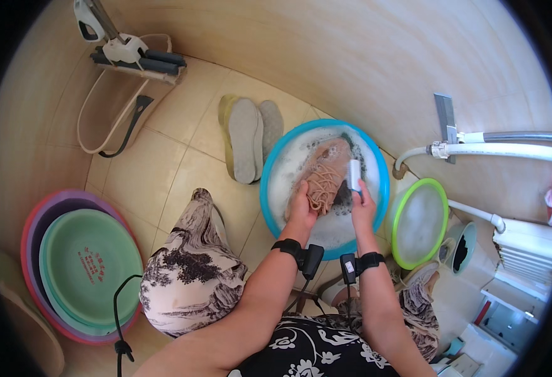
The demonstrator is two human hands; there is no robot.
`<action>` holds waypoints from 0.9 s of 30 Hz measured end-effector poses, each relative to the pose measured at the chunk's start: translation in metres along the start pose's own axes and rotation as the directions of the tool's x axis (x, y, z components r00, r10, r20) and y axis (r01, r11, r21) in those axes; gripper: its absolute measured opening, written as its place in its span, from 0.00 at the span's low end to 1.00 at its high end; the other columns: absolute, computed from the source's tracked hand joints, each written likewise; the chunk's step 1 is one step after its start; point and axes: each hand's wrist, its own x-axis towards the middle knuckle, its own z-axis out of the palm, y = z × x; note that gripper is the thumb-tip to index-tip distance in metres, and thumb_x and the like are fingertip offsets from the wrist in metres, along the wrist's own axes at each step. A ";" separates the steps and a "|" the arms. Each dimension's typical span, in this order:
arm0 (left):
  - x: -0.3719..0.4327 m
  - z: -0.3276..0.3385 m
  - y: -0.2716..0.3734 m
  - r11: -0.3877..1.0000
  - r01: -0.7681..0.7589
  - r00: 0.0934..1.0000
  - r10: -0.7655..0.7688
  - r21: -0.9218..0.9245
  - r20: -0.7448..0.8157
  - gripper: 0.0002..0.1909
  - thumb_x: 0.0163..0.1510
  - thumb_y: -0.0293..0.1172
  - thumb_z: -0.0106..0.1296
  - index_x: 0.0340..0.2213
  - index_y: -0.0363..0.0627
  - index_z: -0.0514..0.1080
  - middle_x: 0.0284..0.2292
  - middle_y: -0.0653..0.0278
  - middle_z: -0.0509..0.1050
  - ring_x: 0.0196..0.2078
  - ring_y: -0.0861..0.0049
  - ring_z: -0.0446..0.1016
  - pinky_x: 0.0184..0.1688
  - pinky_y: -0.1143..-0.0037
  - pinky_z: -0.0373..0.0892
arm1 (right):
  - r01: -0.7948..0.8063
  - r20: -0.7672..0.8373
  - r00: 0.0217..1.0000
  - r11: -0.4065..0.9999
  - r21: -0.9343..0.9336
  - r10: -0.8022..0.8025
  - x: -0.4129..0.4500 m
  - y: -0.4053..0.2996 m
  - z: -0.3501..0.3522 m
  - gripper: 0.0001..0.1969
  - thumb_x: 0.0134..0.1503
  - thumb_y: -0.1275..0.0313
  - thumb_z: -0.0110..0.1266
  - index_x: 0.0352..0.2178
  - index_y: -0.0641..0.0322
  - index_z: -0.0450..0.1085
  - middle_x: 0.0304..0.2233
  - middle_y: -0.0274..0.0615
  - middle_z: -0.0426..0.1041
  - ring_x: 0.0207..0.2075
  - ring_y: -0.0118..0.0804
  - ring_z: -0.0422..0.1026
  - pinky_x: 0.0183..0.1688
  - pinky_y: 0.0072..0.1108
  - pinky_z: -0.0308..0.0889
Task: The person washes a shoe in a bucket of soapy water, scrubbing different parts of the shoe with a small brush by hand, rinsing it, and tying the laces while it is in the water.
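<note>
A large blue-rimmed basin (266, 188) of foamy water stands on the floor before me. My left hand (303, 207) grips a wet pinkish-tan lace-up shoe (335, 158) by its side, near the loosened laces. In my right hand (364, 209) is a small white-backed brush (354, 175), its bristles facing the shoe's side. Something dark lies in the water beside and under the shoe; suds partly hide it. Grey shoe insoles (243, 141) lie on the tiles left of the basin, one over a yellowish one. Both my wrists wear black straps with small devices.
Right of the blue basin is a green-rimmed basin (445, 207) of cloudy water, with a small bowl (472, 242) holding something dark beyond. Nested basins (31, 264) stand at the left. A sponge mop (139, 59) and bucket (85, 127) are at the upper left. Pipes (502, 151) run along the wall.
</note>
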 end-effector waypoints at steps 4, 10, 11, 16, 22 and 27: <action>-0.005 -0.006 0.013 0.996 0.040 0.998 -0.036 -0.077 0.053 0.22 0.55 0.40 0.43 0.49 0.45 0.60 0.45 0.58 0.67 0.46 0.65 0.67 0.47 0.66 0.65 | -0.492 0.183 0.871 0.792 0.362 0.457 -0.028 0.003 0.004 0.22 0.53 0.75 0.47 0.51 0.54 0.59 0.19 0.37 0.67 0.14 0.28 0.64 0.16 0.22 0.59; 0.001 -0.012 0.023 1.000 -0.007 1.000 0.008 -0.007 0.031 0.20 0.55 0.36 0.43 0.48 0.42 0.61 0.45 0.57 0.67 0.47 0.63 0.67 0.46 0.66 0.65 | -0.402 0.342 0.908 0.741 0.538 0.243 -0.057 -0.057 -0.016 0.21 0.54 0.72 0.48 0.50 0.60 0.60 0.19 0.31 0.64 0.14 0.21 0.59 0.15 0.16 0.57; 0.006 -0.016 0.018 1.000 -0.002 0.999 0.002 -0.009 0.034 0.20 0.55 0.36 0.43 0.48 0.42 0.61 0.45 0.57 0.67 0.47 0.63 0.67 0.46 0.66 0.65 | -0.180 0.231 0.970 0.855 0.486 0.073 -0.058 -0.049 -0.006 0.20 0.52 0.69 0.50 0.49 0.57 0.63 0.23 0.38 0.70 0.21 0.29 0.68 0.24 0.19 0.63; 0.001 -0.015 0.004 0.981 0.096 0.995 -0.089 0.171 -0.049 0.18 0.49 0.20 0.40 0.44 0.34 0.61 0.39 0.51 0.69 0.41 0.61 0.70 0.41 0.64 0.69 | 0.135 0.173 0.979 0.981 -0.138 -0.110 -0.011 -0.059 -0.007 0.19 0.51 0.63 0.48 0.47 0.47 0.64 0.34 0.53 0.71 0.35 0.54 0.70 0.37 0.35 0.65; 0.006 -0.018 0.012 0.980 0.090 0.990 -0.069 0.175 -0.124 0.16 0.48 0.17 0.39 0.41 0.29 0.61 0.35 0.50 0.69 0.35 0.61 0.71 0.38 0.65 0.70 | 0.132 0.385 0.918 0.988 -0.084 -0.090 -0.013 -0.081 -0.014 0.19 0.52 0.61 0.48 0.47 0.41 0.64 0.31 0.52 0.72 0.33 0.52 0.71 0.36 0.34 0.65; 0.001 -0.009 0.009 0.923 0.152 0.974 -0.079 0.355 -0.212 0.14 0.47 0.20 0.41 0.38 0.27 0.62 0.32 0.51 0.68 0.30 0.64 0.72 0.32 0.66 0.71 | 0.061 0.326 0.944 0.948 -0.313 0.046 0.011 -0.081 -0.021 0.19 0.52 0.60 0.47 0.47 0.43 0.64 0.33 0.52 0.72 0.35 0.53 0.70 0.36 0.35 0.65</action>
